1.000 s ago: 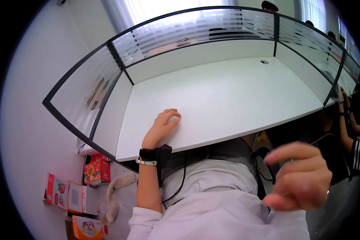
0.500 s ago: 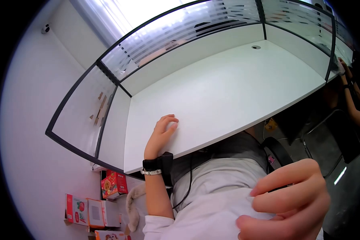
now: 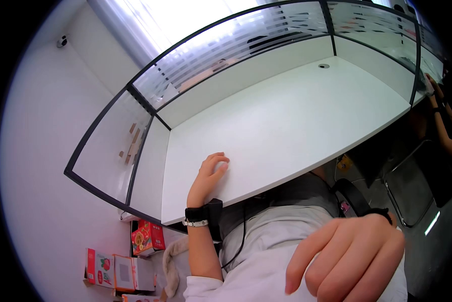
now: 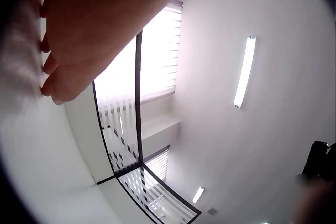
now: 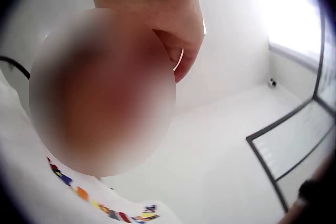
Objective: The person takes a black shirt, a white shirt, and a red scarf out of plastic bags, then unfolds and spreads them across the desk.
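Head view: I find the left hand [image 3: 209, 175] resting on the white desk [image 3: 296, 116], close to its front edge and towards its left end. The fingers are relaxed and lightly bent, their tips touching the surface. They grip nothing. A black wrist strap [image 3: 198, 214] sits just behind the hand, past the desk edge.

The desk lies directly ahead of the person. A frosted partition [image 3: 236, 43] in a black frame encloses it on the left, far and right sides. A small round cable port [image 3: 324, 66] is set near the far right corner, well apart from the left hand.

I see the right hand [image 3: 351, 256] close to the camera, at lower right, in front of the white garment [image 3: 266, 241]. Its fingers hang loose and nearly straight, pointing down and left, and hold nothing. It is off the desk.

Left wrist view confirms contact: fingertips [image 4: 50, 90] meet the white surface. Right wrist view shows only part of that hand at the top edge, and I cannot tell the finger position from it.

On the floor to the left, below the desk, stands a red carton [image 3: 148, 236], with more boxes [image 3: 118, 264] near it.
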The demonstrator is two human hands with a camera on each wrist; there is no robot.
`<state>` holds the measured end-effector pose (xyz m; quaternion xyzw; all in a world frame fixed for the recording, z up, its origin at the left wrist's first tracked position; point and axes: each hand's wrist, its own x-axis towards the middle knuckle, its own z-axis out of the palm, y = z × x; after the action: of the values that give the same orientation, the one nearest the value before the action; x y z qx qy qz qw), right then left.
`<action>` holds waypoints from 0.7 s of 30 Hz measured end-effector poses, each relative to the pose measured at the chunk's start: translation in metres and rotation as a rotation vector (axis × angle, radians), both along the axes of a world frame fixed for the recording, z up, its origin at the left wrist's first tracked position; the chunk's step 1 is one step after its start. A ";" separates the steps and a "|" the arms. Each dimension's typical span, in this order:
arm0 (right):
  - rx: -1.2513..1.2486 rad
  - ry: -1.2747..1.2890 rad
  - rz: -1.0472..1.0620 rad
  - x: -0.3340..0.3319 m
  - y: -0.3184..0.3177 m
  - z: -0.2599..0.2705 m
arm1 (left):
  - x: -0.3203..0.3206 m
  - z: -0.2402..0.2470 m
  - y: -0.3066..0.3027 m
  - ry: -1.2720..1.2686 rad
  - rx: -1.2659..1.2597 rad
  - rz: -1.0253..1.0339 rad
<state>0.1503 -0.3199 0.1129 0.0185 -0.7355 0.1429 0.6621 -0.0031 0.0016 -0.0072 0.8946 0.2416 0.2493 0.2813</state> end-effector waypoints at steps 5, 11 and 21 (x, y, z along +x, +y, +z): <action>-0.677 0.223 0.825 0.002 -0.012 -0.010 | -0.003 0.001 0.003 0.062 0.011 0.005; -0.776 0.124 1.108 0.009 -0.002 0.000 | -0.002 0.004 -0.001 0.071 -0.042 0.039; -0.754 0.094 1.382 0.009 -0.001 -0.004 | -0.002 0.005 -0.001 0.084 -0.014 0.025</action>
<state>0.1594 -0.3208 0.1085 0.2519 -0.4305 0.7608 0.4151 -0.0053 0.0005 -0.0020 0.8992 0.2661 0.2132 0.2742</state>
